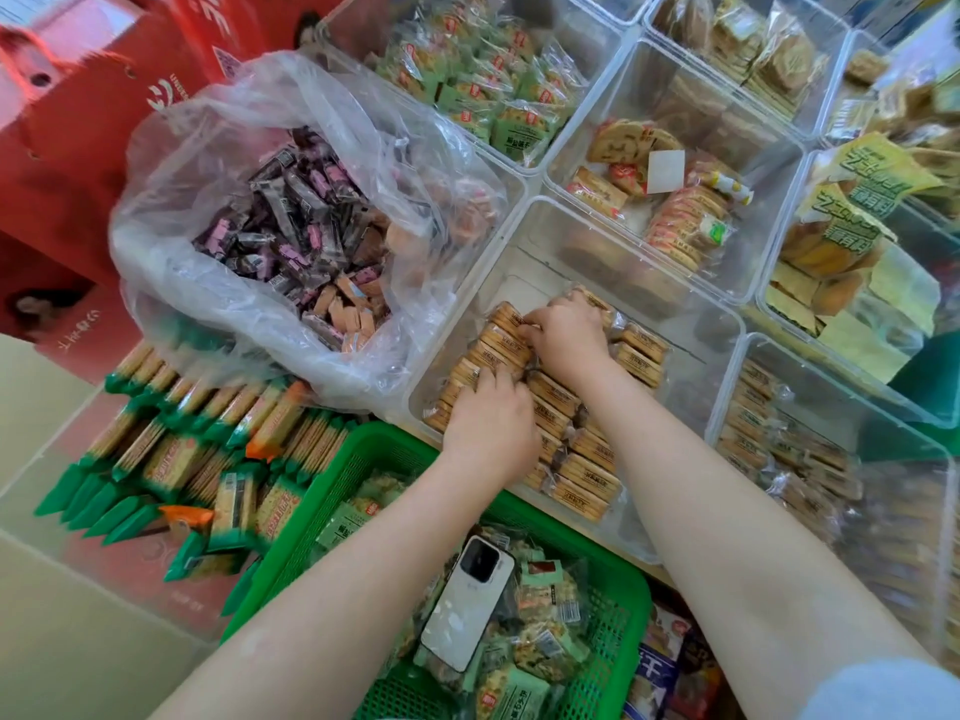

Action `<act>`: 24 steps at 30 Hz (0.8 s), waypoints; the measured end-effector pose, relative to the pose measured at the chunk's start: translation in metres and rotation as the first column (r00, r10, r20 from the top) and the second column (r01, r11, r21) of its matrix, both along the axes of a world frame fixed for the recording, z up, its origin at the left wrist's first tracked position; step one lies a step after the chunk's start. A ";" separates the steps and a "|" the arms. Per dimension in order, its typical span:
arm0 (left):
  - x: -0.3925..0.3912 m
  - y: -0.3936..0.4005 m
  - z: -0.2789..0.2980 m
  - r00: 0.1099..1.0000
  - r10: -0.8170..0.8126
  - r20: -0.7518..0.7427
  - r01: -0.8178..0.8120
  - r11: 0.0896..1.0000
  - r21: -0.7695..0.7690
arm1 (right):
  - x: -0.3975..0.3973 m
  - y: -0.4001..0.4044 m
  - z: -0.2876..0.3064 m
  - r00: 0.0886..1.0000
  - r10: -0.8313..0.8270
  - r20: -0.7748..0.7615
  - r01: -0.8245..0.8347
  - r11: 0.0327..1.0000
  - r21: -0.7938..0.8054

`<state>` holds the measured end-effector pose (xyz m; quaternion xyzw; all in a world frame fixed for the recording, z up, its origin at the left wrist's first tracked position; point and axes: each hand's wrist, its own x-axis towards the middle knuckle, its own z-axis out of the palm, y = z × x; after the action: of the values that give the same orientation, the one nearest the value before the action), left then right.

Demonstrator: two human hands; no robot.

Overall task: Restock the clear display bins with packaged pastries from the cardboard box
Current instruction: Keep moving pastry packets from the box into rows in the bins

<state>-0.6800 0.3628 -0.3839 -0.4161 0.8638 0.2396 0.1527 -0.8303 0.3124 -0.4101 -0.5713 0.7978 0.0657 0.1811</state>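
Both hands are down inside a clear display bin (613,226) that holds rows of tan packaged pastries (587,478). My left hand (491,420) lies on the near-left row with its fingers curled over the packets. My right hand (563,337) is further in, fingers bent and pinching a packet at the top of the left row. More of the same packets (641,353) lie to the right of that hand. No cardboard box is in sight.
A clear plastic bag (218,163) of purple and pink wrapped snacks sits left of the bin. A green basket (322,517) with green packets and a white phone (470,602) lies under my forearms. Green-ended biscuit packs (171,459) lie left. Other filled clear bins (519,70) surround.
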 end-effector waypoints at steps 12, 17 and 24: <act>-0.048 0.104 0.044 0.841 0.074 -0.537 -0.112 0.993 -0.037 | -0.051 0.222 0.108 0.704 -0.300 0.644 0.614 0.713 -0.338; -0.163 0.245 0.076 0.817 -0.048 -0.575 0.125 0.987 0.096 | -0.131 0.424 0.156 0.548 -0.459 0.700 0.837 0.289 -0.465; -0.300 0.482 0.110 0.749 -0.267 -0.606 0.399 0.912 0.092 | -0.234 0.691 0.166 0.256 -0.673 0.694 0.851 -0.183 -0.492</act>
<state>-0.9802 0.8447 -0.2737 -0.1418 0.8977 0.4159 -0.0337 -1.0641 1.0035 -0.2442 0.0268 0.8631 -0.5023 -0.0448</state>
